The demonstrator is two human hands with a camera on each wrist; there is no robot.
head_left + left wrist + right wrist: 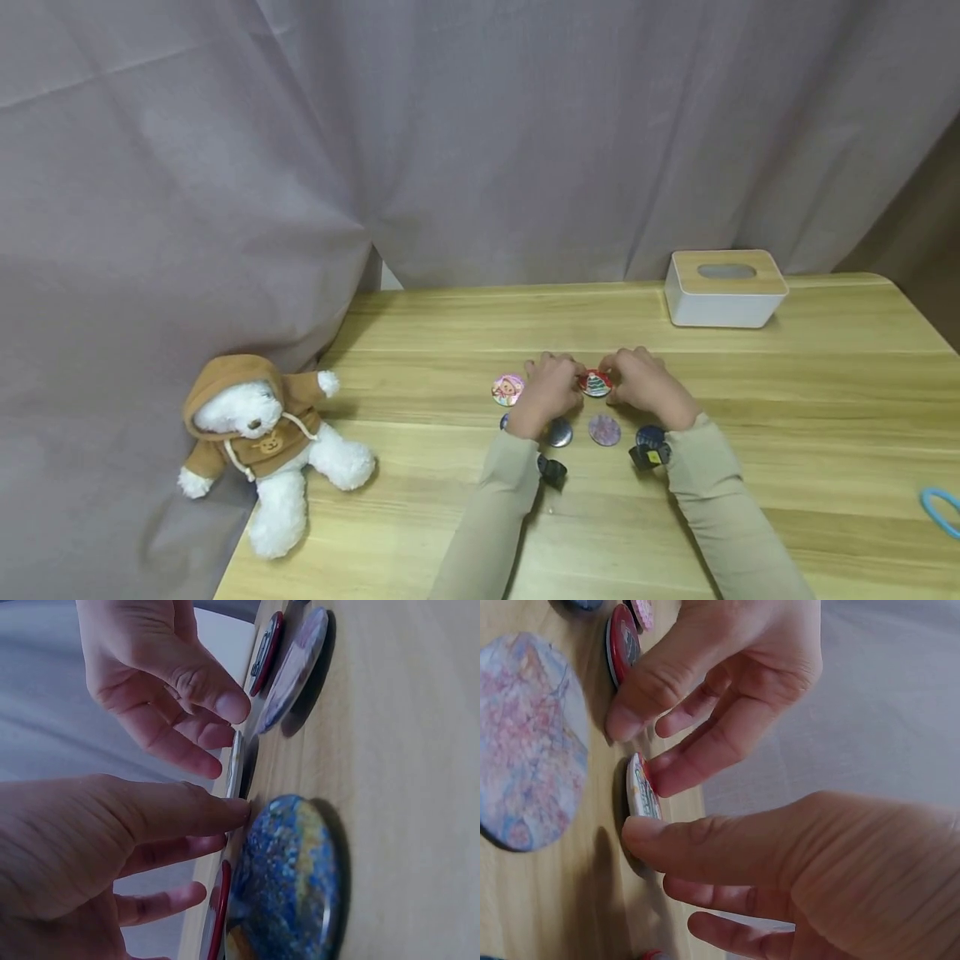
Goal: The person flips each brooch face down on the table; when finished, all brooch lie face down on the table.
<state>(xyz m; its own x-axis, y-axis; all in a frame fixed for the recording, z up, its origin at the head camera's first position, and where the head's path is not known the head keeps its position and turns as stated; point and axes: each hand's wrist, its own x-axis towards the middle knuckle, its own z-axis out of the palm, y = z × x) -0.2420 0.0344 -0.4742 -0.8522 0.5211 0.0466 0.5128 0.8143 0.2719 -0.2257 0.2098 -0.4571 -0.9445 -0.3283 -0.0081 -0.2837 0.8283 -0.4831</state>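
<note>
From where I stand, the left hand [552, 387] and right hand [651, 385] mask the side edges of the tree disc [596, 384] at the grip. Near and left of it, only a sliver of a blue disc [504, 422] shows, and a dark disc [559, 432] is partly covered. Near and right, a black wrist device [649, 457] blocks part of a navy disc [651, 435]. Far right of the grip, a blue ring [939, 510] runs off the head view's edge; nearer, both sleeves [738, 517] do too.

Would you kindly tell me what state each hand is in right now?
Left hand: open, at the tree badge.
Right hand: thumb at that badge's edge; grip cannot be told.
</note>
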